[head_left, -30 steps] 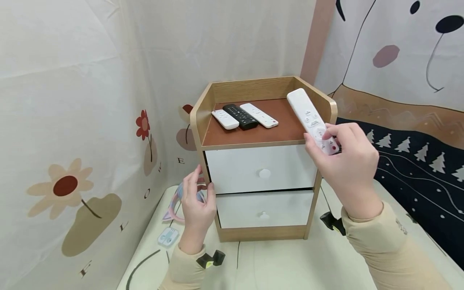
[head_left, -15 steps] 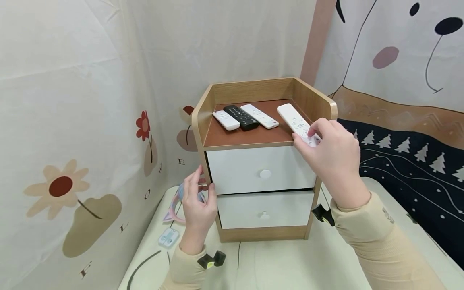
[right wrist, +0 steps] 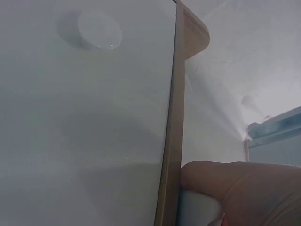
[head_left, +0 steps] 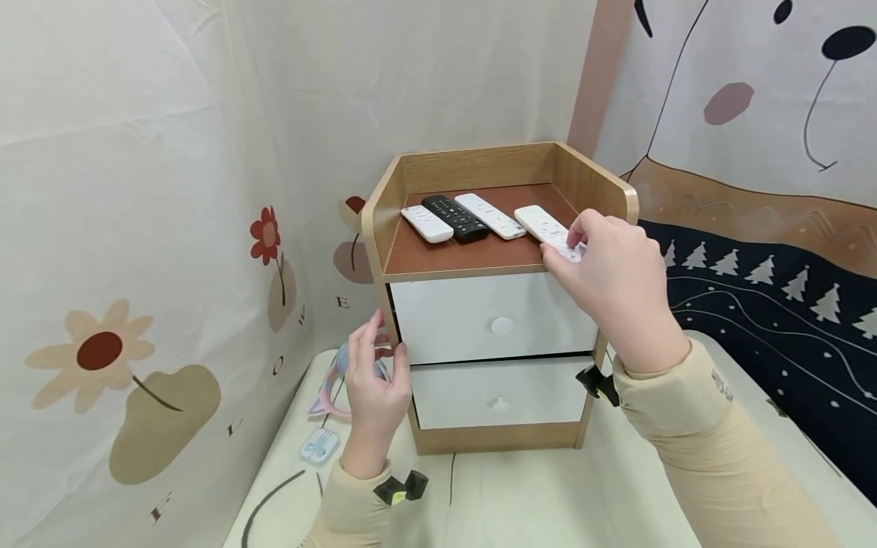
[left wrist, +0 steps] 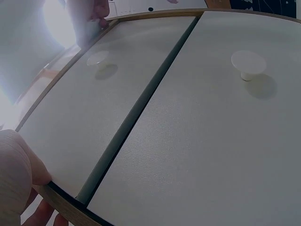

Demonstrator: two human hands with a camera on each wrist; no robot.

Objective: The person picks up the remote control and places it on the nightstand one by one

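Observation:
My right hand (head_left: 617,281) pinches the lower end of a white remote control (head_left: 544,224), low over the right part of the cabinet's brown top shelf; I cannot tell if its whole underside touches. To its left lie a white remote (head_left: 489,215), a black remote (head_left: 455,219) and a shorter white remote (head_left: 428,224). My left hand (head_left: 377,388) touches the left side of the cabinet (head_left: 500,438), thumb by the front edge and fingers along the side. In the right wrist view, part of my right hand (right wrist: 254,188) shows beside the wooden edge, with the remote hidden.
Two white drawers (head_left: 496,316) with round knobs face me. Wooden walls (head_left: 596,183) border the shelf at the back and sides. Left of the cabinet lie pink-and-blue headphones (head_left: 332,388) and a small clear case (head_left: 318,447). Printed curtains (head_left: 171,228) hang close behind.
My right hand has moved left and down, bringing the white remote from above the shelf's right side to beside the other remotes. My left hand has stayed at the cabinet's side.

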